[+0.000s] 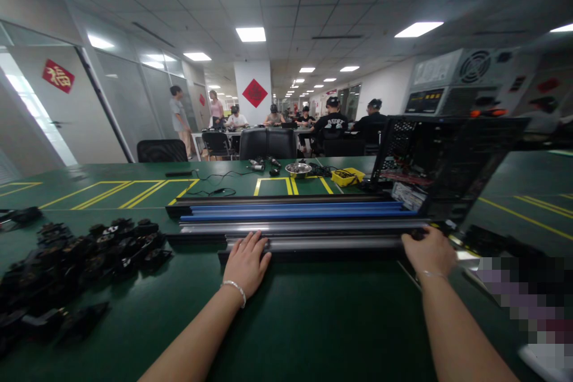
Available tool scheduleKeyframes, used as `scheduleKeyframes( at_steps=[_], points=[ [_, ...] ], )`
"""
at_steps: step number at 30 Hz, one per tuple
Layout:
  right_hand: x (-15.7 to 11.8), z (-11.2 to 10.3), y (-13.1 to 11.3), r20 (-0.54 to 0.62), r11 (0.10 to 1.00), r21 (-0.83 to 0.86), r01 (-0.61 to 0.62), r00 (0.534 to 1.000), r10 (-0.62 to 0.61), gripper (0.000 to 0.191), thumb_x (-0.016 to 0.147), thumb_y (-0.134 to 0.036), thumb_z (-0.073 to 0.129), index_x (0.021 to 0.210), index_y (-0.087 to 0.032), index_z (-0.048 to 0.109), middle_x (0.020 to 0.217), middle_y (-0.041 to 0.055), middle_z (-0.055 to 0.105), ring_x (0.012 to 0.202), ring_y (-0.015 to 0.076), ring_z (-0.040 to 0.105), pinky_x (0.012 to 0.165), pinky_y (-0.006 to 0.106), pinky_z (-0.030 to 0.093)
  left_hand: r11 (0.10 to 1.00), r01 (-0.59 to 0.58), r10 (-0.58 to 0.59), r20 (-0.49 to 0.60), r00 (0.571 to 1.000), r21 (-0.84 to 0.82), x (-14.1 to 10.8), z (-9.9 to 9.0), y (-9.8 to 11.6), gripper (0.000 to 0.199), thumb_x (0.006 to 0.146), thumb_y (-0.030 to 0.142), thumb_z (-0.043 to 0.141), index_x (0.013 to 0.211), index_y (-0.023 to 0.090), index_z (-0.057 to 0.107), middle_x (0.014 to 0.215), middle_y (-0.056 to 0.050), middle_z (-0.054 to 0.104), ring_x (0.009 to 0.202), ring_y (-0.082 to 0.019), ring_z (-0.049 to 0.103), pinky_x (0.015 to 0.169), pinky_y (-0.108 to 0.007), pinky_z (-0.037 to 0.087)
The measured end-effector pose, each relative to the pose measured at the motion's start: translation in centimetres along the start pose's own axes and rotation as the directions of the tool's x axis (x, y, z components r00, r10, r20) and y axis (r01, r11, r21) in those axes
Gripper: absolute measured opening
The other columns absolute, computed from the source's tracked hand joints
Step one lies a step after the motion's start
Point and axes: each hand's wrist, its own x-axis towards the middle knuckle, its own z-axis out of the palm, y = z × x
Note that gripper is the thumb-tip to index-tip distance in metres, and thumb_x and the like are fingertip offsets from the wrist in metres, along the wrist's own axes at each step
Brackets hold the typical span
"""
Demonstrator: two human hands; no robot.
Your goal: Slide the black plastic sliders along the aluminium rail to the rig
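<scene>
Long metal profile bars lie side by side across the green table. The nearest is a silver-grey bar (331, 243) with a black front edge. My left hand (247, 262) rests flat over this bar near its left end, fingers stretched out. At the bar's right end is my right hand (430, 250), its fingers curled and closed around a small black part (418, 234) whose kind I cannot make out. Behind lie a shiny silver bar (295, 226), a blue bar (304, 210) and a dark bar (277, 199).
An open computer case (452, 161) stands at right, another case (465, 80) on top. Black parts (107, 250) are heaped at left. A metal bowl (298, 169), yellow basket (348, 176) and cables lie farther back. Several people sit beyond the chairs (267, 143).
</scene>
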Motion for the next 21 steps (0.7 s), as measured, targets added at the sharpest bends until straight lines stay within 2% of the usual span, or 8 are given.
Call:
scheduleKeyframes(
  at_steps=[3, 12, 21],
  points=[
    [-0.3, -0.3, -0.5, -0.030, 0.996, 0.048, -0.076, 0.997, 0.077, 0.047, 0.065, -0.038, 0.050, 0.105, -0.015, 0.054, 0.094, 0.0148, 0.061, 0.094, 0.0309, 0.053, 0.082, 0.043, 0.038, 1.000, -0.001, 0.001, 0.006, 1.000, -0.001, 0.0, -0.1, 0.0, 0.043, 0.087, 0.042, 0.030, 0.121, 0.027, 0.050, 0.138, -0.001, 0.041, 0.129, -0.020, 0.031, 0.106, -0.042, 0.026],
    [-1.2, -0.5, -1.5, -0.007, 0.991, 0.131, -0.021, 1.000, 0.022, 0.041, 0.067, -0.038, 0.049, 0.103, -0.019, 0.051, 0.094, 0.0091, 0.059, 0.096, 0.0266, 0.051, 0.092, 0.050, 0.025, 1.000, -0.015, 0.015, -0.010, 1.000, 0.010, 0.0, 0.3, -0.2, 0.043, 0.087, 0.043, 0.029, 0.120, 0.026, 0.050, 0.138, -0.001, 0.040, 0.129, -0.021, 0.031, 0.105, -0.042, 0.026],
    [-1.8, 0.2, -2.2, -0.017, 0.991, 0.110, 0.081, 0.997, -0.079, 0.040, 0.064, -0.039, 0.050, 0.099, -0.021, 0.053, 0.089, 0.0059, 0.058, 0.091, 0.0253, 0.052, 0.091, 0.052, 0.025, 0.999, -0.016, 0.017, -0.031, 0.999, 0.040, 0.0, 0.1, 0.0, 0.042, 0.087, 0.042, 0.029, 0.119, 0.025, 0.052, 0.136, -0.001, 0.042, 0.127, -0.020, 0.034, 0.104, -0.041, 0.028]
  ],
)
